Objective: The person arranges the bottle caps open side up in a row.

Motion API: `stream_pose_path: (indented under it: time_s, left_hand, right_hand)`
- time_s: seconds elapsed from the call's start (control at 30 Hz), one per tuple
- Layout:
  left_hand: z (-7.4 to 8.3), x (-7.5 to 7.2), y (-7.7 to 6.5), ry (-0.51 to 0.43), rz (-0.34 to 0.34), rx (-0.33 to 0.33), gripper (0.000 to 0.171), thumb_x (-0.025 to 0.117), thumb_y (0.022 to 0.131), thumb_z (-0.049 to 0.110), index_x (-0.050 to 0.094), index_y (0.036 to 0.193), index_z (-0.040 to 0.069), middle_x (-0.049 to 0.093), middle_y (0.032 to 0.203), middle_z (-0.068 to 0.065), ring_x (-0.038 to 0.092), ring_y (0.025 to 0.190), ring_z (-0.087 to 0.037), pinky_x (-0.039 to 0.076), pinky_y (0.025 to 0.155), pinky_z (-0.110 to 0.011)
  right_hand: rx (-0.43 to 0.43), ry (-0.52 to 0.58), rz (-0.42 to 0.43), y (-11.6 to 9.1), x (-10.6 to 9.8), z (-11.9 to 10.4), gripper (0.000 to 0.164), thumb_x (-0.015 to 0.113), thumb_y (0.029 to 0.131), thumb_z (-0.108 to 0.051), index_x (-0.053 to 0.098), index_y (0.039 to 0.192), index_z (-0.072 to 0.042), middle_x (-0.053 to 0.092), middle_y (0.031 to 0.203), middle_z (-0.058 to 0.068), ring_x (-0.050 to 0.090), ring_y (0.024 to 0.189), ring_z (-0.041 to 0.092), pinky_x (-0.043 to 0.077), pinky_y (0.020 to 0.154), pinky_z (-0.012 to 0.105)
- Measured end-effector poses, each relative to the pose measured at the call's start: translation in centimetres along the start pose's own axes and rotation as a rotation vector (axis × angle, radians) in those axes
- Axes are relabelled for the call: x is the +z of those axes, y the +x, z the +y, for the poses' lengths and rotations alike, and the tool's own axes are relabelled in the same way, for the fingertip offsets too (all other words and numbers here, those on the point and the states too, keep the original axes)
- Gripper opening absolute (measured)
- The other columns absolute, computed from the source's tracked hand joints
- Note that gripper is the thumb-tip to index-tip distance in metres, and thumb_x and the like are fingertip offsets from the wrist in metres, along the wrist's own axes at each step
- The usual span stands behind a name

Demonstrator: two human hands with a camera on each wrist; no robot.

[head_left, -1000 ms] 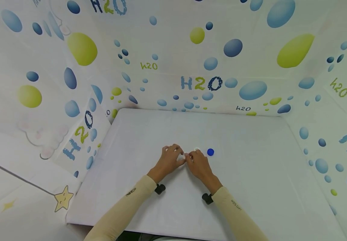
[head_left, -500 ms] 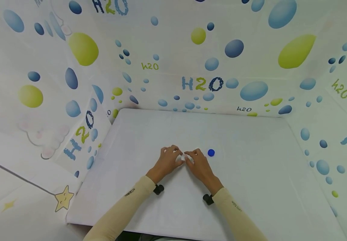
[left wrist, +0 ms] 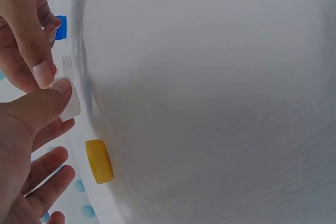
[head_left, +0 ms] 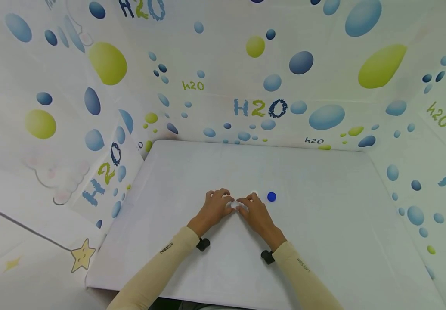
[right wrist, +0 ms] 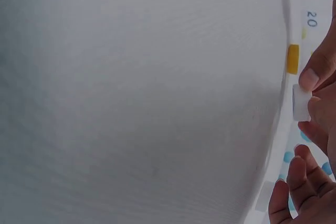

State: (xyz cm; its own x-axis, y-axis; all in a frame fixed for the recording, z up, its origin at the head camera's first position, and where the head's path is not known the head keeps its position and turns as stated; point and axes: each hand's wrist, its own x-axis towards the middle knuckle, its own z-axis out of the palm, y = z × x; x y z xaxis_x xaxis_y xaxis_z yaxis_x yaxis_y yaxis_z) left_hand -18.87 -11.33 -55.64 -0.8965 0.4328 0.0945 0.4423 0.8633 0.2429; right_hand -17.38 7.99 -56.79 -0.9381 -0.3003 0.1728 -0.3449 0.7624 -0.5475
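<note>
1. Count: four small caps found. One white cap [left wrist: 71,106] is in the grasp; one second white cap [left wrist: 66,65], one blue cap [head_left: 271,196] and one yellow cap [left wrist: 99,161] lie on the white desk [head_left: 323,224].
2. Count: two bare hands, a left hand [head_left: 213,208] and a right hand [head_left: 256,213]; two cream sleeves [head_left: 158,267]; two black wrist devices [head_left: 203,244], one at each wrist.
3. White cap, appearance: plain white, short, with a rounded outline in the left wrist view and a nearly square side profile in the right wrist view. Much of it is covered by fingertips.
4. White cap, location: between the fingertips of both hands, near the middle of the desk. Whether its edge touches the desk cannot be told.
5. Left hand: thumb and forefinger closed to a pinch on the white cap; remaining fingers loosely bent and spread apart, clear of it.
6. Right hand: thumb and forefinger likewise pinch the white cap from the opposite side; other fingers fanned, slightly bent.
7. Arms: both reach forward from the near edge and converge, fingertips almost meeting.
8. Surroundings: the blue cap lies just beyond the right hand, to its right; the second white cap lies between them. Wall [head_left: 223,51] printed with blue and green spots.
</note>
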Motion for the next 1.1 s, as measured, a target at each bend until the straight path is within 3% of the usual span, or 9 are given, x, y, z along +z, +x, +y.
stream_pose_path:
  time_s: [0.2, 0.53, 0.8, 1.1]
  left_hand:
    - [0.02, 0.05, 0.04, 0.016, -0.012, -0.012, 0.032, 0.077, 0.097, 0.037, 0.077, 0.123, 0.019, 0.062, 0.139, -0.007, 0.062, 0.127, -0.032, 0.041, 0.109, -0.057]
    - [0.01, 0.24, 0.24, -0.004, -0.004, -0.019, 0.032, 0.078, 0.096, 0.036, 0.077, 0.122, 0.018, 0.063, 0.139, -0.007, 0.061, 0.128, -0.033, 0.040, 0.109, -0.058]
    - [-0.11, 0.48, 0.32, 0.003, -0.011, -0.027, 0.033, 0.078, 0.096, 0.038, 0.077, 0.123, 0.018, 0.063, 0.140, -0.007, 0.060, 0.130, -0.033, 0.040, 0.109, -0.058]
    - [-0.05, 0.31, 0.23, -0.004, -0.022, -0.022, 0.036, 0.078, 0.096, 0.039, 0.076, 0.124, 0.017, 0.063, 0.140, -0.009, 0.061, 0.129, -0.033, 0.041, 0.108, -0.058]
  right_hand:
    - [0.009, -0.029, -0.009, 0.15, 0.27, 0.13, 0.030, 0.074, 0.101, -0.027, 0.076, 0.129, -0.015, 0.059, 0.113, 0.012, 0.059, 0.083, 0.022, 0.055, 0.073, 0.040]
    - [-0.051, -0.073, 0.019, 0.14, 0.73, 0.63, 0.028, 0.075, 0.101, -0.025, 0.077, 0.126, -0.013, 0.057, 0.114, 0.014, 0.059, 0.081, 0.022, 0.054, 0.070, 0.042]
    - [-0.011, -0.077, -0.019, 0.25, 0.75, 0.44, 0.030, 0.073, 0.101, -0.028, 0.076, 0.128, -0.014, 0.057, 0.115, 0.013, 0.060, 0.088, 0.022, 0.051, 0.075, 0.041]
    - [-0.003, -0.090, -0.022, 0.28, 0.69, 0.44, 0.031, 0.073, 0.101, -0.030, 0.076, 0.128, -0.015, 0.058, 0.116, 0.014, 0.061, 0.085, 0.023, 0.051, 0.077, 0.043]
